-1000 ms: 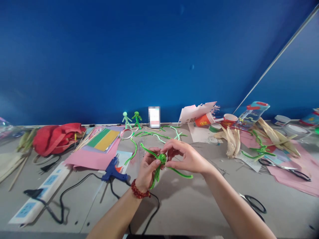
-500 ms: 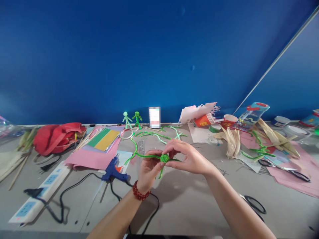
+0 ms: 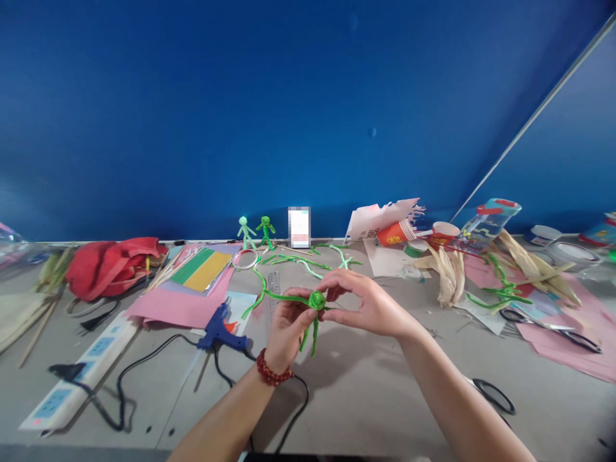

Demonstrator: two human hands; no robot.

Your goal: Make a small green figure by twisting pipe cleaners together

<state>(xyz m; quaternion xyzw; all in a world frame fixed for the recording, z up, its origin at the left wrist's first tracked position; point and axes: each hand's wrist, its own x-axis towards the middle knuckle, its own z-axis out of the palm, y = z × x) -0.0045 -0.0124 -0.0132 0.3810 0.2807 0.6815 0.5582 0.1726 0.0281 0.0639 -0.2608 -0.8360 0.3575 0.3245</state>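
Both my hands hold a green pipe-cleaner piece [image 3: 316, 300] above the grey table [image 3: 366, 398]. It has a small coiled ball in the middle and loose ends trailing left and down. My left hand [image 3: 287, 328], with a red bead bracelet at the wrist, pinches it from below. My right hand [image 3: 363, 303] pinches the ball from the right with thumb and fingers. A blue glue gun [image 3: 219, 328] lies just left of my left hand.
More green pipe cleaners [image 3: 298, 260] and two small green figures [image 3: 255, 232] lie further back. A red bag [image 3: 113, 264], coloured paper [image 3: 192, 282] and a power strip [image 3: 81, 372] are at left. Paper cups [image 3: 399, 231], corn husks [image 3: 447, 273] and scissors [image 3: 493, 394] are at right.
The pipe-cleaner piece has been turned in my fingers: its long end now points left and the ends below hang shorter. Both hands stayed in place.
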